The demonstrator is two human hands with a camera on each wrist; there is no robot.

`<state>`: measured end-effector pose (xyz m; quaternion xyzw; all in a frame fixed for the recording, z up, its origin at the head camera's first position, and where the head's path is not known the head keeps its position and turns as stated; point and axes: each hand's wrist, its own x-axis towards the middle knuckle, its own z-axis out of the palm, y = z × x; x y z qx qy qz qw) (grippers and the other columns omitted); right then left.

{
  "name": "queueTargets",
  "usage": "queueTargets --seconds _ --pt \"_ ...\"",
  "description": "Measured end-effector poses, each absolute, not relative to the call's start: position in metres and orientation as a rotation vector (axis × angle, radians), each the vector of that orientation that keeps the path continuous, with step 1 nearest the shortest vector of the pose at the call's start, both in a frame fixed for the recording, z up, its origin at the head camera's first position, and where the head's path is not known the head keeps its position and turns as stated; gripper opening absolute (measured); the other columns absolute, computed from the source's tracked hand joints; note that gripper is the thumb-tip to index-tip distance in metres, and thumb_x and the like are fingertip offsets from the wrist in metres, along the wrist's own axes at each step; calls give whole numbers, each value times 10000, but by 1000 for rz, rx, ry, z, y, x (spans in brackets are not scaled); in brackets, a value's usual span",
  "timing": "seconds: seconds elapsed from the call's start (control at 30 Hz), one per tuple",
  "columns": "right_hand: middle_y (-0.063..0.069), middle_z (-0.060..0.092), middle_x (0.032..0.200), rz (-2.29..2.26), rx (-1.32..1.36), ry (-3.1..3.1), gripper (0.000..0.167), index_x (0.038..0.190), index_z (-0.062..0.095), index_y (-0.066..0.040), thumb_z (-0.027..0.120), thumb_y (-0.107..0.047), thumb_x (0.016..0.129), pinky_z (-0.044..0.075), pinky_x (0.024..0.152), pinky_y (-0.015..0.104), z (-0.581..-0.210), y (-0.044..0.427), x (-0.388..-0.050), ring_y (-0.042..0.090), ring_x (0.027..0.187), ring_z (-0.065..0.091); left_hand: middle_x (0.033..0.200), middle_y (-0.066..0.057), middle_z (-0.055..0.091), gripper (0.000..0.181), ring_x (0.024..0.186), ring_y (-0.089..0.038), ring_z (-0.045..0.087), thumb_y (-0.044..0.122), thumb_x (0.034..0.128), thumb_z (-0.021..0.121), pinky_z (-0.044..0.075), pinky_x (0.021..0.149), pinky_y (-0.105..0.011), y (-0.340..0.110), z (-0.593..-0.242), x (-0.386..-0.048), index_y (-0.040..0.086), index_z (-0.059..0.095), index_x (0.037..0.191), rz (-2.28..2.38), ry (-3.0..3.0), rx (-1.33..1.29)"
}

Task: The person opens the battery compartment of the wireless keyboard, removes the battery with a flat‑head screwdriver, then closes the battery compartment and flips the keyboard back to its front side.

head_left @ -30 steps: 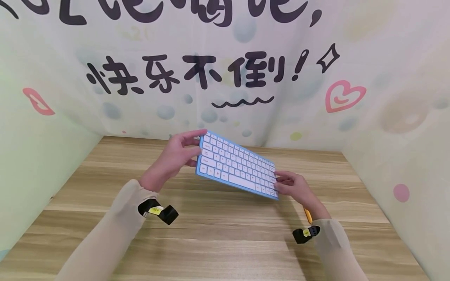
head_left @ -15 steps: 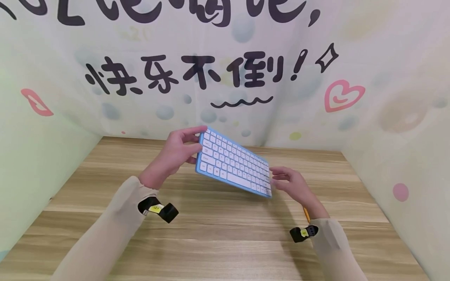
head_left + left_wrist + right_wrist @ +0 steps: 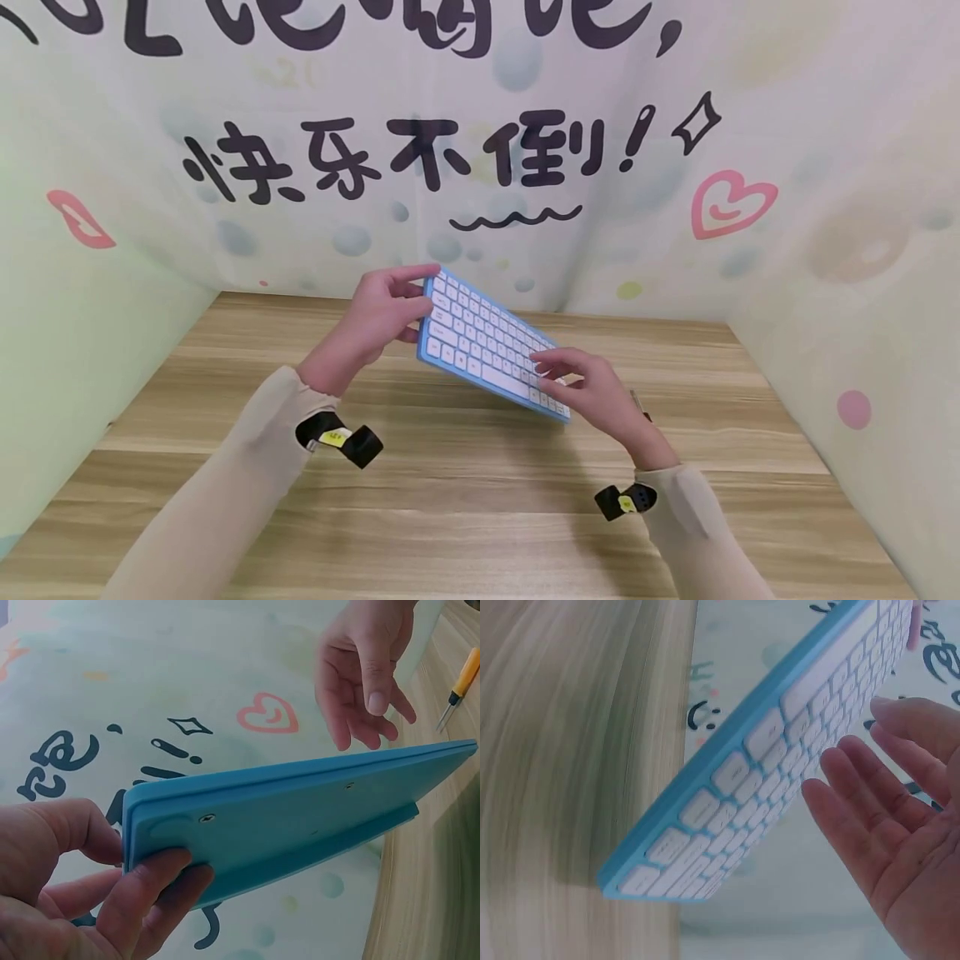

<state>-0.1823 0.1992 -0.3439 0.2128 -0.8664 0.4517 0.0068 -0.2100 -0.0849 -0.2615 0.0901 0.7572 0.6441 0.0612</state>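
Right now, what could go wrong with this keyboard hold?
Only the left hand grips the tilted keyboard, at one end, so it could pivot or slip. The open right hand is in front of the keys and might bump them. The yellow-handled tool on the table, near that hand, could get knocked.

Wood-grain tabletop (image 3: 450, 521); pale printed backdrop (image 3: 645, 250), black lettering (image 3: 424, 127).

Looks like a compact keyboard (image 3: 487, 342) — light-blue casing, white keys in tight rows. Tilts above the wooden table (image 3: 450, 533), raised at the left end and lower at the right, with keys facing the person. Is gripped at the left end by the left hand (image 3: 378, 308) — just beside the right hand (image 3: 591, 387), not touching. Shows small screws on the blue underside.
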Motion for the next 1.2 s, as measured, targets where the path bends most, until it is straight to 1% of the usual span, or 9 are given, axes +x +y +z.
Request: queueTargets --seconds 0.27,0.4,0.5,0.63,0.77,0.97,1.07,1.2 --pt "1 605 1088 1442 788 -2676 289 1115 652 -119 681 -181 834 522 711 291 -341 177 -180 145 903 585 1079 -177 545 500 804 -270 625 3 857 510 540 607 -318 -84 -257 -212 101 465 1345 1939 2301 208" --pt "-9 611 1037 1435 822 -2660 285 1092 665 -133 705 -174 812 522 720 311 -344 170 -181 147 898 580 1083 -171 546 502 810 -268 623 2 857 510 540 603 -314 -83 -255 -213 103 464 1346 1948 2296 188" --pt "21 615 1010 1414 837 -2651 312 1085 667 -106 731 -140 781 523 719 333 -345 166 -183 181 891 584 1085 -167 549 498 814 -269 625 3 857 515 540 600 -317 -82 -253 -213 102 467 1343 1959 2291 173" --pt "36 608 986 1361 837 -2646 346 1073 665 -86 762 -137 745 524 709 317 -344 163 -182 197 878 583 1088 -164 549 497 816 -270 627 4 857 519 540 600 -319 -81 -252 -213 105 470 1342 1964 2286 153" --pt "-10 597 959 1342 820 -2629 345 1039 666 -117 786 -166 719 524 692 297 -345 160 -182 161 868 573 1093 -164 546 499 817 -268 626 6 860 516 540 602 -316 -80 -252 -213 108 466 1346 1964 2282 124" --pt "8 583 942 1297 796 -2555 358 992 648 -90 812 -157 681 526 654 277 -350 156 -183 157 836 566 1103 -152 555 496 814 -268 635 8 861 514 539 604 -303 -79 -253 -214 113 469 1344 2000 2246 64" --pt "5 577 928 1206 770 -2536 383 976 632 -92 828 -153 653 520 635 254 -352 153 -184 142 812 563 1103 -151 557 494 811 -273 637 12 860 518 539 609 -300 -78 -254 -215 115 473 1341 2023 2230 40" --pt "11 565 874 1043 773 -2501 392 958 602 -83 832 -124 644 513 618 234 -354 152 -184 130 769 547 1106 -145 555 487 819 -278 636 26 867 523 537 628 -301 -76 -255 -214 129 476 1341 2033 2217 7"
